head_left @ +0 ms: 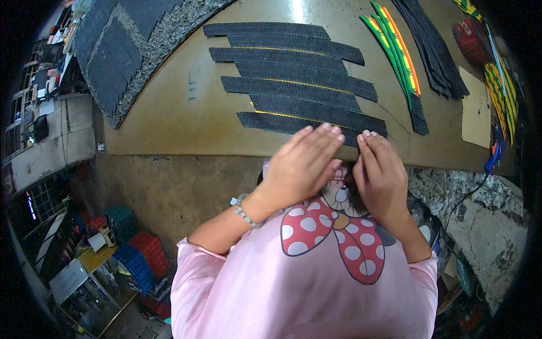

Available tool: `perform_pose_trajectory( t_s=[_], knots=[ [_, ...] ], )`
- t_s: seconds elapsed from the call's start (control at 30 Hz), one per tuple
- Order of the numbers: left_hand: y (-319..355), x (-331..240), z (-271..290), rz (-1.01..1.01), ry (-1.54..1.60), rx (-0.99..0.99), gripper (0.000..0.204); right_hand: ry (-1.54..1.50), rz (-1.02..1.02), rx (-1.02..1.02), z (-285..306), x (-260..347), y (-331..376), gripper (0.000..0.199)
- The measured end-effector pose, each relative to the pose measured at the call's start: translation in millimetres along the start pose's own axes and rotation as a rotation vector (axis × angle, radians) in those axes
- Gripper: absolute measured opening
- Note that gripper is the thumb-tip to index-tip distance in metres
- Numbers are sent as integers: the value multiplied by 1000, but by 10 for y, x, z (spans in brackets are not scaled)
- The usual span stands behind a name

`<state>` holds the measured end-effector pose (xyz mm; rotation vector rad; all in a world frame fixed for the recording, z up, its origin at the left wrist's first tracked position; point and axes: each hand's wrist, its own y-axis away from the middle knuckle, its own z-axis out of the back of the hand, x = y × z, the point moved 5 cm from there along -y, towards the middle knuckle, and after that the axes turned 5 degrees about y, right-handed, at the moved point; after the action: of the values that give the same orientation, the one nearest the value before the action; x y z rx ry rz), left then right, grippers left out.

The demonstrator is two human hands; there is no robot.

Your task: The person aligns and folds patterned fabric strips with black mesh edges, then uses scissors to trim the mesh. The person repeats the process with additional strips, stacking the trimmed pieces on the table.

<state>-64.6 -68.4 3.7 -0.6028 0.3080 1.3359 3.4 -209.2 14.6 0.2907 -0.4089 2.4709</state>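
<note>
The left hand [305, 161] is reaching over the near edge of the brown tabletop [169, 127], its fingers extending nearly straight and lying close together, with the thumb showing below them. The right hand [384, 175] is standing just beside it, its fingers also lying together and pointing away from the body; I cannot tell whether either hand is gripping anything, since the undersides are staying hidden. The left fingertips are overlapping the nearest of the black ribbed strips [291, 85], while the right ones are hovering or resting by its right end; contact is not clear. These strips are lying flat near the middle of the tabletop, side by side in a staggered row, with thin yellow and green edges showing between some of them. To their right, green, yellow and red strips [400, 53] are lying lengthwise, and beyond those a bundle of black strips [432, 51] is running beside a cardboard piece [475, 107]. A blue tool [495, 150] is sitting at the right edge of the tabletop. The person is wearing a beaded bracelet [244, 212] on the left wrist and a pink shirt [237, 299] with a dotted red bow print [307, 227].
</note>
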Motion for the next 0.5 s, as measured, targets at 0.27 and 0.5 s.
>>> perform_pose_trajectory(
  t_s=[0.27,0.5],
  knots=[
    [301,479,629,135,-131,-229,17,30,-13,42,81,67,-98,41],
    [293,612,811,241,-77,-321,16,-6,-83,156,199,92,-258,40]
  ],
)
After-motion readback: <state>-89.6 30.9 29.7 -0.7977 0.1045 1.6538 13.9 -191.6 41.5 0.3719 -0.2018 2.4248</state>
